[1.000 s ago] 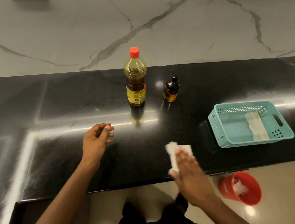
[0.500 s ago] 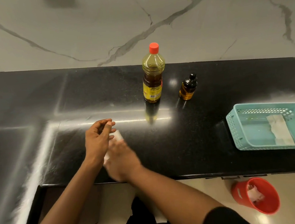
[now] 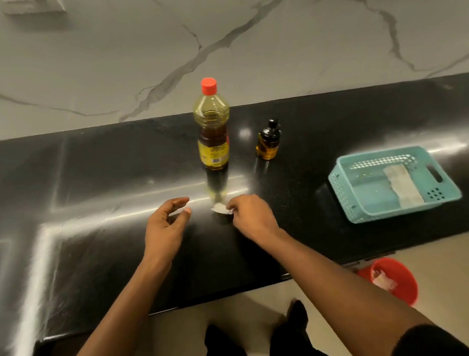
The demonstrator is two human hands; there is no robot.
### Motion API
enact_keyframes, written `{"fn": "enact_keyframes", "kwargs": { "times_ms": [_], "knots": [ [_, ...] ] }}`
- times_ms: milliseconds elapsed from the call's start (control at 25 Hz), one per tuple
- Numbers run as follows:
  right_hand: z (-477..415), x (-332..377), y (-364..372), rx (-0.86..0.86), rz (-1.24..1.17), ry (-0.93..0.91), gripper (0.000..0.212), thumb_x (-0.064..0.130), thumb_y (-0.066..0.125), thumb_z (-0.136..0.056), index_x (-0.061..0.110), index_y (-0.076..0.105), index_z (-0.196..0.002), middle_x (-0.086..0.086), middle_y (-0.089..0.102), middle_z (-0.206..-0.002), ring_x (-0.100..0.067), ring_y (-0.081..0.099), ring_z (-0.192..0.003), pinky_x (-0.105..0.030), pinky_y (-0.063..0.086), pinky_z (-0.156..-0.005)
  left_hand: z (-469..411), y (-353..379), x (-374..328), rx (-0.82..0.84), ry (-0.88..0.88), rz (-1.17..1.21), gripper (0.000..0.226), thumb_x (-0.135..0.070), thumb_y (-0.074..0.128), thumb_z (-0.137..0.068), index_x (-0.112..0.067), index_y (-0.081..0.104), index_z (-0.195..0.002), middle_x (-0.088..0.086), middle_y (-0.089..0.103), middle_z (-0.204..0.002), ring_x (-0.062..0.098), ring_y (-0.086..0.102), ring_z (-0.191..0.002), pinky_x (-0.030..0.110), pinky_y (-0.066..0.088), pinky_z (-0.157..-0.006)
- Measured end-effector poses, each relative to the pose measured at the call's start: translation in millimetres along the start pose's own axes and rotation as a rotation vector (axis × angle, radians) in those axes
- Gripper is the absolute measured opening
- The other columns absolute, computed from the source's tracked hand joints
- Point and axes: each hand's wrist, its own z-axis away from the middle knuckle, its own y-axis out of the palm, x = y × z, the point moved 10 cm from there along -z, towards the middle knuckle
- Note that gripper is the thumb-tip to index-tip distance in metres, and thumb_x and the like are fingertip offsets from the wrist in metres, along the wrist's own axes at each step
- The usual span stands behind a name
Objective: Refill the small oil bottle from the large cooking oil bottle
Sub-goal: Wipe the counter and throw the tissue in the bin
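Right hand [image 3: 252,217] has its fingers pinched on a small white tissue [image 3: 221,208] on the black counter [image 3: 89,219]. Left hand [image 3: 165,226] is loosely curled, fingers apart, holding nothing. Big oil bottle [image 3: 212,128] and small bottle [image 3: 267,141] stand capped, just beyond the fingertips.

Teal basket [image 3: 342,189] with folded cloth [image 3: 403,188] on black counter [image 3: 85,176]; red bin [image 3: 404,279] below.
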Motion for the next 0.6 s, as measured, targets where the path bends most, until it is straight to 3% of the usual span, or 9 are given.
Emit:
{"fn": "enact_keyframes", "kwargs": {
  "times_ms": [80,200,320,400,480,600],
  "knots": [
    [18,-35,-25,-0.034,-0.422,0.185,0.027,0.002,0.065,-0.096,0.016,0.085,-0.106,-0.003,0.081,-0.106,-0.02,0.075,-0.101,-0.038,0.062,-0.095,5,55,-12,0.175,-0.021,-0.027,0.033,-0.017,0.077,-0.102,-0.031,0.072,-0.131,-0.015,0.076,-0.118,0.005,0.079,-0.097,0.028,0.066,-0.089],
    [58,-70,-66,-0.134,-0.787,0.241,0.019,0.003,0.07,-0.097,0.013,0.085,-0.105,-0.002,0.082,-0.103,-0.015,0.078,-0.098,-0.034,0.065,-0.089,23,133,-39,0.336,-0.022,-0.031,0.024,-0.016,0.08,-0.098,-0.023,0.078,-0.121,0.002,0.082,-0.113,0.019,0.082,-0.099,0.043,0.068,-0.091],
    [101,-115,-112,-0.256,-1.002,0.196,0.029,0.004,0.072,-0.097,0.011,0.078,-0.125,-0.006,0.08,-0.117,-0.013,0.076,-0.108,-0.026,0.062,-0.093,45,195,-83,0.364,0.117,-0.052,0.015,-0.012,0.081,-0.097,-0.025,0.081,-0.103,0.002,0.086,-0.094,0.02,0.083,-0.088,0.043,0.068,-0.08],
    [138,-163,-136,-0.327,-1.12,0.186,0.041,-0.001,0.072,-0.094,0.012,0.072,-0.133,-0.007,0.079,-0.122,-0.019,0.075,-0.117,-0.033,0.061,-0.1,68,247,-108,0.405,0.159,-0.042,0.016,-0.008,0.081,-0.096,-0.023,0.081,-0.1,-0.001,0.086,-0.09,0.021,0.084,-0.085,0.036,0.069,-0.072],
    [179,-220,-158,-0.431,-1.179,0.241,0.04,0.0,0.071,-0.089,0.014,0.076,-0.126,-0.006,0.08,-0.119,-0.023,0.075,-0.116,-0.042,0.06,-0.104,97,301,-125,0.429,0.201,-0.041,0.021,-0.003,0.081,-0.095,-0.023,0.081,-0.099,-0.004,0.086,-0.089,0.014,0.084,-0.082,0.026,0.067,-0.067],
    [256,-312,-181,-0.611,-1.153,0.383,0.031,-0.006,0.069,-0.089,0.018,0.084,-0.099,-0.013,0.083,-0.104,-0.027,0.079,-0.097,-0.049,0.062,-0.098,159,407,-136,0.573,0.301,-0.108,0.024,0.002,0.081,-0.092,-0.021,0.08,-0.096,-0.011,0.082,-0.083,-0.002,0.08,-0.076,0.012,0.061,-0.068]
  ]
}}
